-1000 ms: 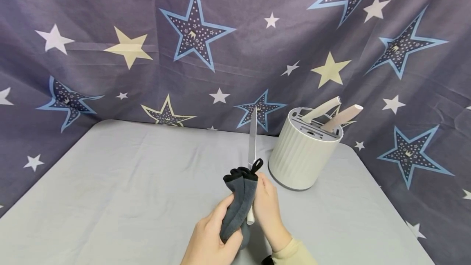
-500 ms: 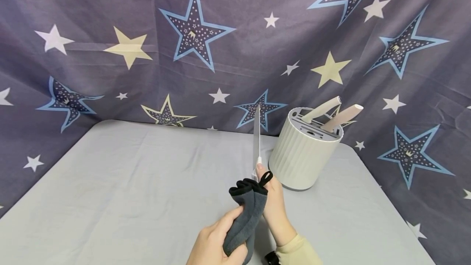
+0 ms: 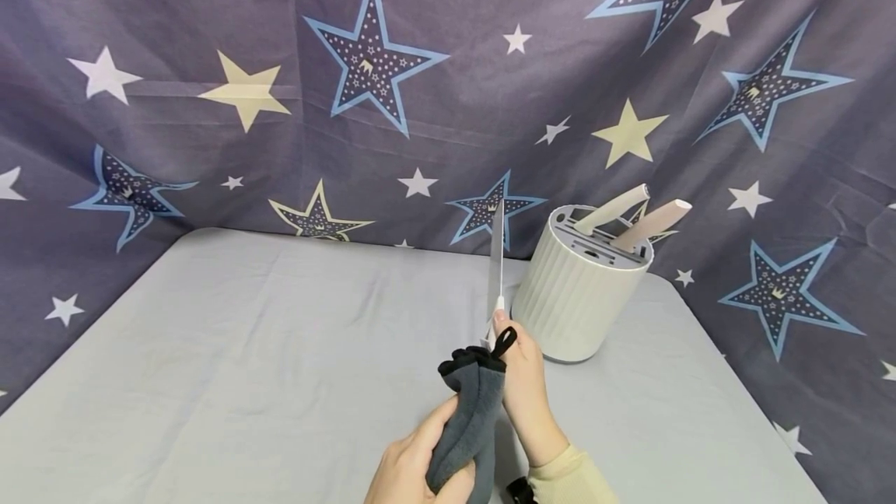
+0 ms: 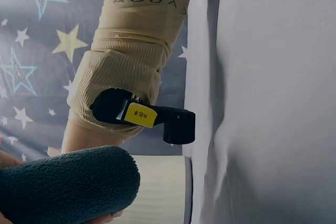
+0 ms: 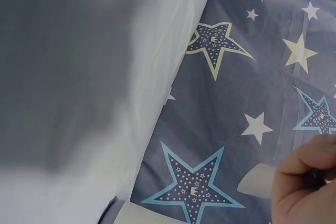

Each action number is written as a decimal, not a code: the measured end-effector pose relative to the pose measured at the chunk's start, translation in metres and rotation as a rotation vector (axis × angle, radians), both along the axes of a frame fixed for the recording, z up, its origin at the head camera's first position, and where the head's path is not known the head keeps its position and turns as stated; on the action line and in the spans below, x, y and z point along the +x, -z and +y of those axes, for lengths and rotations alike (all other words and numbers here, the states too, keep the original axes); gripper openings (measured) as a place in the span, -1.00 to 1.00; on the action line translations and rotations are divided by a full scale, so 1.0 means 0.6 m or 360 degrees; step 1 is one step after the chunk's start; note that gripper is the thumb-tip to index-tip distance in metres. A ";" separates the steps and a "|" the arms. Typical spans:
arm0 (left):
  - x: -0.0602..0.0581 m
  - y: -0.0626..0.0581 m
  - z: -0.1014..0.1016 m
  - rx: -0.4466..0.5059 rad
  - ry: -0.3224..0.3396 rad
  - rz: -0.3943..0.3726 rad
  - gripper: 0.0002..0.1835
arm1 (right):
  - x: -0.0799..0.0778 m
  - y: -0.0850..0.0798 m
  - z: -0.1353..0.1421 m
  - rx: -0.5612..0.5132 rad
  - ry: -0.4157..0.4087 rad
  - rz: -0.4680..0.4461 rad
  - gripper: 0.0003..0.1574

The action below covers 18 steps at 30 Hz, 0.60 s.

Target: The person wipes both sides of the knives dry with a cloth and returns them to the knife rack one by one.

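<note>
In the head view my right hand [image 3: 523, 379] grips a kitchen knife [image 3: 497, 255] by its white handle, with the blade pointing away and upward. My left hand [image 3: 409, 461] holds a folded dark grey cloth [image 3: 465, 418] with black edging and a black loop. The cloth sits just left of the right hand and hides part of the knife's handle. One rounded end of the cloth [image 4: 73, 187] fills the lower left of the left wrist view. Curled fingers of the right hand [image 5: 307, 182] show at the lower right of the right wrist view.
A ribbed white knife block [image 3: 570, 302] stands at the right of the table, just beyond the right hand. A cream-handled knife [image 3: 611, 208] and a pinkish-handled knife [image 3: 651, 224] stand in it. A star-patterned curtain [image 3: 434, 84] hangs behind the grey-covered table [image 3: 245, 348].
The knife and right hand have shifted slightly right and away. The cloth and left hand have moved down and right, from beside the blade's base to near the handle.
</note>
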<state>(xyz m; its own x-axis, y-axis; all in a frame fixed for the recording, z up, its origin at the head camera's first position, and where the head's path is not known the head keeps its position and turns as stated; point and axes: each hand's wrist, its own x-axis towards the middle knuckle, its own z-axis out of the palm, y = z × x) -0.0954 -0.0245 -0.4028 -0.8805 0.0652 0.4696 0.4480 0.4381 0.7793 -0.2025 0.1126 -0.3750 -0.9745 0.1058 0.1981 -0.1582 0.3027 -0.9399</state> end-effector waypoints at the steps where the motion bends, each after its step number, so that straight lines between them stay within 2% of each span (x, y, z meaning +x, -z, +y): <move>1: 0.000 0.000 0.001 0.0002 -0.0023 -0.0012 -0.44 | 0.000 0.000 0.000 -0.0007 0.0000 -0.0017 -0.43; 5: -0.002 -0.001 0.003 -0.0004 -0.0081 -0.0032 -0.43 | 0.003 0.003 -0.001 -0.0002 0.0021 -0.0078 -0.44; 9: -0.007 -0.006 0.003 0.0038 -0.0146 0.0059 -0.41 | 0.008 0.006 -0.005 0.0054 0.0058 -0.0083 -0.40; 12: -0.009 -0.012 0.002 0.0082 -0.0186 0.0078 -0.40 | 0.013 0.009 -0.009 0.0059 0.0041 -0.0052 -0.44; 18: -0.018 -0.020 -0.007 0.0100 -0.0195 0.0071 -0.41 | 0.022 0.014 -0.016 0.0038 -0.0033 0.0018 -0.55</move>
